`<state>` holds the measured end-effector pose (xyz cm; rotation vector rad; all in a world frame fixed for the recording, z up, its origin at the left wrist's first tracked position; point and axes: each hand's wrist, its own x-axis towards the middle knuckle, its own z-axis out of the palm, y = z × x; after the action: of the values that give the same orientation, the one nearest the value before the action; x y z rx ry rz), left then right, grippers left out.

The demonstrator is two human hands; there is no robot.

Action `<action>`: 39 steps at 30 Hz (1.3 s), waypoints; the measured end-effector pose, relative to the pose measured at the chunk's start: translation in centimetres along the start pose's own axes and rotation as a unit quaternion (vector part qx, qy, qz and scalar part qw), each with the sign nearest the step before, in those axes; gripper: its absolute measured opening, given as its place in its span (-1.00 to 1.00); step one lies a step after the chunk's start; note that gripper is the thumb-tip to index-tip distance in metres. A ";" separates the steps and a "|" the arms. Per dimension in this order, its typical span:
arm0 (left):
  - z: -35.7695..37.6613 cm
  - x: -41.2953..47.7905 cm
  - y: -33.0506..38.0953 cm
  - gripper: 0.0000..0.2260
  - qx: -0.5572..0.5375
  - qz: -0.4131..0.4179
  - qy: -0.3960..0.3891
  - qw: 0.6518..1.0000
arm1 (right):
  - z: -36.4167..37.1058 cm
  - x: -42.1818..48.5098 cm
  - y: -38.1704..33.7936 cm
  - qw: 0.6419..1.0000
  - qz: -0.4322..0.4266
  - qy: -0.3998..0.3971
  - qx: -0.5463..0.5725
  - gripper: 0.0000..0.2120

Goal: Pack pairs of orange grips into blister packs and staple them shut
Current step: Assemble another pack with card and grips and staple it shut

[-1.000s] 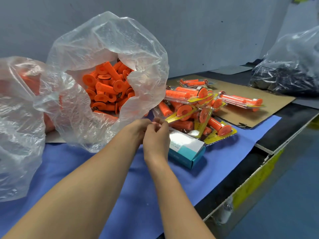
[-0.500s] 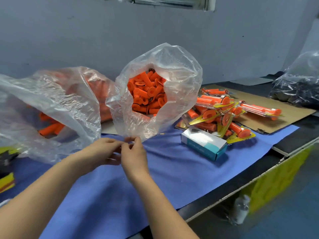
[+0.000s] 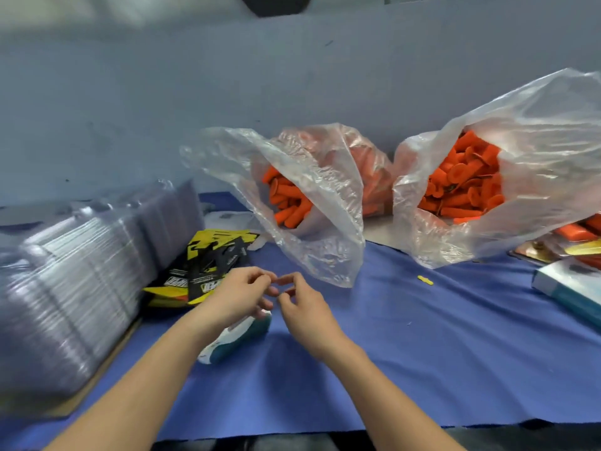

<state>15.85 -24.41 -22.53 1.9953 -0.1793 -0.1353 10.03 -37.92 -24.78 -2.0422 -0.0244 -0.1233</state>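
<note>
The hands have travelled left along the counter [image 3: 422,353]. A second ago they worked right beside the box [image 3: 569,288] and the finished packs [image 3: 582,236]; these now lie well apart from them at the right edge. The left hand [image 3: 239,296] and right hand [image 3: 302,302] now hover above a white-and-teal object [image 3: 234,336], near yellow cards [image 3: 211,255]. A stack of blister packs [image 3: 74,288] has come into view on the left.

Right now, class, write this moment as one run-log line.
left hand: fingers curled, contents unclear | right hand: fingers curled, contents unclear | orange grips: loose in two open bags | blister packs: stacked at left, untouched
</note>
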 end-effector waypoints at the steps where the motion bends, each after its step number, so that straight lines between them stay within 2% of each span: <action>1: -0.7 -0.5 -0.2 -0.81 0.025 0.012 0.029 0.999 | 0.5 0.2 -0.1 1.000 -0.003 -0.004 -0.002 -0.77; 2: -1.5 -0.8 -0.4 -0.80 0.079 0.032 0.067 0.994 | 0.9 0.4 -0.1 1.000 -0.005 -0.005 -0.002 -0.75; 4: -3.2 -1.2 -0.4 -0.79 0.223 0.062 0.144 0.962 | 1.7 0.7 -0.2 1.000 -0.006 -0.004 -0.003 -0.71; 7: -5.6 -1.3 0.1 -0.76 0.337 0.083 0.234 0.908 | 2.5 1.3 -0.4 1.000 -0.008 -0.001 -0.004 -0.71; 11: -10.4 0.0 1.9 -0.76 0.477 0.158 0.339 0.795 | 3.2 2.4 -1.3 0.999 -0.038 0.017 -0.014 -0.77; 13: -13.3 0.9 3.0 -0.72 0.562 0.085 0.359 0.740 | 3.5 3.0 -1.9 0.998 -0.049 0.030 -0.011 -0.76; 14: -14.8 1.1 3.4 -0.69 0.590 0.025 0.350 0.727 | 3.6 3.2 -2.1 0.998 -0.054 0.035 -0.005 -0.76; 16: -17.3 1.4 3.6 -0.66 0.603 -0.087 0.310 0.730 | 3.7 3.5 -2.3 0.997 -0.064 0.039 0.002 -0.77; 18: -19.3 1.5 3.6 -0.65 0.591 -0.147 0.267 0.746 | 3.7 3.6 -2.3 0.997 -0.069 0.042 0.002 -0.77; 32: -23.1 1.4 4.4 -0.66 0.480 -0.106 0.200 0.848 | 3.0 3.6 -1.5 0.996 -0.069 0.049 -0.017 -0.77; 36: -23.3 1.3 4.6 -0.74 0.474 -0.084 0.205 0.852 | 3.0 3.4 -1.4 0.997 -0.067 0.039 -0.025 -0.77; 39: -23.4 1.2 4.3 -0.82 0.529 -0.058 0.216 0.819 | 2.9 3.3 -1.3 0.997 -0.068 0.035 -0.025 -0.76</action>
<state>20.89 -5.53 -8.87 3.0817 0.2275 0.4478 13.42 -34.84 -24.62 -2.0849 -0.1178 -0.2837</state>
